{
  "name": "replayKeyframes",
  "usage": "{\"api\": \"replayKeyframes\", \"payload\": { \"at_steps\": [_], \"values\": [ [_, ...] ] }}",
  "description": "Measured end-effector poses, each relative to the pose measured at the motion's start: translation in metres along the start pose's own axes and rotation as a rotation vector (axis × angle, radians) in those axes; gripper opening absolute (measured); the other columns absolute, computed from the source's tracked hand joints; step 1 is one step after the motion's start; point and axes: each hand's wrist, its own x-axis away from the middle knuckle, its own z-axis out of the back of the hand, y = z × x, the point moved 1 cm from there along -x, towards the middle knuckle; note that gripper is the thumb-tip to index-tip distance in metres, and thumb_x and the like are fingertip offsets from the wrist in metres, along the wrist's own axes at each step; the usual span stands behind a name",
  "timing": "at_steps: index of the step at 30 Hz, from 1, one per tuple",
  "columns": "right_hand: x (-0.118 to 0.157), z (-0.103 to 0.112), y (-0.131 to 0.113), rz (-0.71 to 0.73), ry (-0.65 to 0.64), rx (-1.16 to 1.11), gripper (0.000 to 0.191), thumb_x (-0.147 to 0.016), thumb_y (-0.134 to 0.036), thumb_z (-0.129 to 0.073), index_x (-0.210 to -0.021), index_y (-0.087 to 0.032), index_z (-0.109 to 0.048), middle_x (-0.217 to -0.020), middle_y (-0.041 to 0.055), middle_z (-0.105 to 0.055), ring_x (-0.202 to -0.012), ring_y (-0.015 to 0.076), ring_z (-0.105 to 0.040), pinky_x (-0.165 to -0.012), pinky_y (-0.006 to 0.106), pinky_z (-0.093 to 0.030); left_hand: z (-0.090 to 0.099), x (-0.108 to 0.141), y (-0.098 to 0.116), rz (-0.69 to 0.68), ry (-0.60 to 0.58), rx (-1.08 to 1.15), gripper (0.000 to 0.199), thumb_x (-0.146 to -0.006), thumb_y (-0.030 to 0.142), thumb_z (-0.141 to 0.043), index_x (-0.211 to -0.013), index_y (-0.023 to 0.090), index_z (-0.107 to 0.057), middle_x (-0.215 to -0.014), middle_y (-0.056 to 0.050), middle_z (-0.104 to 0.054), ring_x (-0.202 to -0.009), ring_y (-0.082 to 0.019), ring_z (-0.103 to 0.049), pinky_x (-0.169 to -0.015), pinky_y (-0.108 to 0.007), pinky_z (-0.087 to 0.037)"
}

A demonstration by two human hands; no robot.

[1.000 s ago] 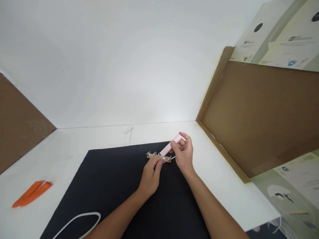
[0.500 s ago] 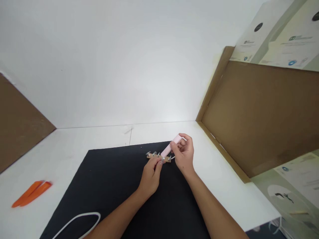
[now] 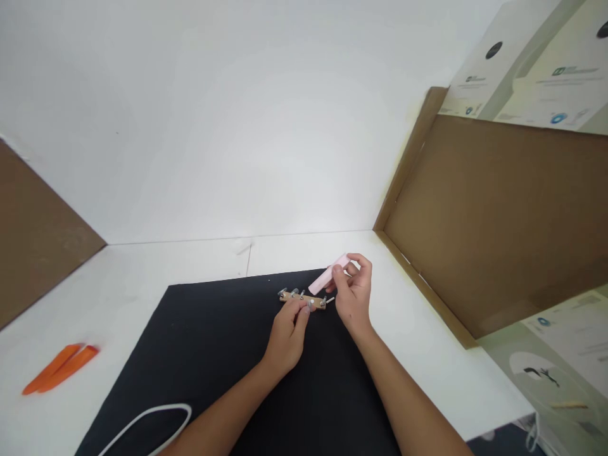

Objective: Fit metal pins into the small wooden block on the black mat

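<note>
My right hand (image 3: 352, 291) holds up a flat, pale pink bar (image 3: 327, 275) between thumb and fingers, tilted with its lower end to the left. That end is just above and apart from a light wooden strip (image 3: 287, 297) on the black mat. Several small metal pieces (image 3: 302, 294) stick up along the strip; their exact kind is too small to tell. My left hand (image 3: 287, 332) is closed at the strip's near edge, thumb and forefinger pinching one small metal piece (image 3: 311, 303). A thin white stick (image 3: 330, 300) shows beside the strip's right end.
The black mat (image 3: 190, 342) covers part of a white table (image 3: 137, 272). Two orange pieces (image 3: 59, 370) lie at the left. A white cord (image 3: 156, 408) loops near my left forearm. Brown cardboard panels (image 3: 498, 215) flank the table, and a white wall (image 3: 247, 126) stands behind.
My right hand has lifted the pink bar slightly up and right, so its lower end is off the wooden strip. My left hand has stayed in place.
</note>
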Motion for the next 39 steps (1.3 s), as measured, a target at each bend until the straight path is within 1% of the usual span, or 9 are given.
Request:
{"api": "replayKeyframes", "payload": {
  "at_steps": [3, 6, 8, 12, 16, 20, 22, 33, 39],
  "values": [
    [-0.001, 0.0, 0.0, 0.012, 0.011, -0.003, 0.024, -0.092, -0.03, -0.056, -0.111, -0.027, -0.042, -0.077, -0.0044, -0.061, -0.05, 0.0091, -0.056, -0.049, 0.022, -0.049, 0.0, 0.0, 0.0, -0.002, -0.005, -0.006, 0.025, -0.097, 0.027, -0.044, -0.1, 0.02, -0.068, -0.093, -0.003, -0.065, -0.09, -0.019, -0.059, -0.083, -0.032, -0.043],
    [-0.003, 0.0, 0.004, 0.016, -0.021, 0.004, 0.011, -0.092, -0.029, -0.054, -0.102, -0.025, -0.049, -0.078, -0.0032, -0.058, -0.052, 0.0091, -0.055, -0.049, 0.023, -0.048, 0.001, -0.001, 0.0, -0.002, -0.005, -0.004, 0.025, -0.097, 0.026, -0.044, -0.099, 0.02, -0.068, -0.093, -0.003, -0.065, -0.09, -0.019, -0.059, -0.083, -0.032, -0.043],
    [-0.004, 0.001, 0.007, 0.005, -0.049, -0.02, 0.011, -0.089, -0.026, -0.057, -0.099, -0.024, -0.052, -0.084, -0.0022, -0.055, -0.056, 0.0088, -0.055, -0.052, 0.023, -0.049, 0.001, -0.001, 0.001, 0.001, -0.002, -0.002, 0.024, -0.097, 0.026, -0.044, -0.098, 0.02, -0.068, -0.093, -0.003, -0.065, -0.09, -0.019, -0.059, -0.084, -0.032, -0.043],
    [-0.004, 0.002, 0.009, -0.041, -0.135, -0.145, 0.04, -0.077, -0.018, -0.067, -0.112, -0.028, -0.05, -0.101, 0.0007, -0.052, -0.07, 0.0117, -0.06, -0.062, 0.027, -0.054, 0.0, 0.0, 0.0, 0.006, 0.001, -0.003, 0.024, -0.096, 0.026, -0.044, -0.096, 0.02, -0.067, -0.092, -0.003, -0.065, -0.089, -0.019, -0.059, -0.083, -0.032, -0.043],
    [-0.002, 0.001, 0.008, -0.087, -0.206, -0.145, 0.051, -0.077, -0.018, -0.067, -0.122, -0.03, -0.047, -0.112, 0.0044, -0.052, -0.076, 0.0142, -0.064, -0.069, 0.033, -0.057, 0.0, 0.001, -0.001, 0.014, 0.007, -0.016, 0.024, -0.096, 0.027, -0.044, -0.092, 0.02, -0.066, -0.09, -0.003, -0.065, -0.087, -0.019, -0.059, -0.08, -0.031, -0.044],
    [-0.001, -0.001, 0.008, -0.112, -0.205, -0.113, 0.084, -0.077, -0.019, -0.07, -0.143, -0.035, -0.021, -0.112, 0.0046, -0.056, -0.075, 0.0134, -0.064, -0.071, 0.032, -0.057, -0.001, 0.001, 0.0, 0.019, 0.007, -0.014, 0.024, -0.096, 0.027, -0.043, -0.089, 0.02, -0.064, -0.09, -0.003, -0.064, -0.087, -0.019, -0.059, -0.081, -0.031, -0.044],
    [-0.001, -0.001, 0.009, -0.129, -0.199, -0.097, 0.092, -0.077, -0.02, -0.07, -0.147, -0.035, -0.013, -0.109, 0.0037, -0.057, -0.074, 0.013, -0.064, -0.07, 0.03, -0.057, 0.0, 0.001, 0.0, 0.016, 0.006, -0.015, 0.023, -0.096, 0.027, -0.043, -0.089, 0.02, -0.064, -0.091, -0.003, -0.064, -0.087, -0.019, -0.059, -0.081, -0.032, -0.044],
    [-0.001, -0.001, 0.009, -0.098, -0.219, -0.022, 0.077, -0.073, -0.014, -0.069, -0.138, -0.03, -0.031, -0.102, 0.0017, -0.054, -0.071, 0.0112, -0.061, -0.06, 0.024, -0.054, 0.0, 0.001, 0.002, 0.004, 0.004, -0.019, 0.025, -0.096, 0.028, -0.043, -0.089, 0.02, -0.065, -0.089, -0.003, -0.064, -0.086, -0.019, -0.059, -0.08, -0.031, -0.044],
    [0.003, -0.001, 0.007, -0.072, -0.297, -0.001, 0.073, -0.07, -0.01, -0.066, -0.133, -0.031, -0.035, -0.096, -0.001, -0.052, -0.067, 0.0103, -0.059, -0.054, 0.022, -0.052, 0.0, 0.0, 0.002, 0.008, 0.001, -0.009, 0.026, -0.097, 0.03, -0.043, -0.094, 0.02, -0.067, -0.087, -0.003, -0.064, -0.083, -0.019, -0.058, -0.077, -0.031, -0.044]
  ]
}}
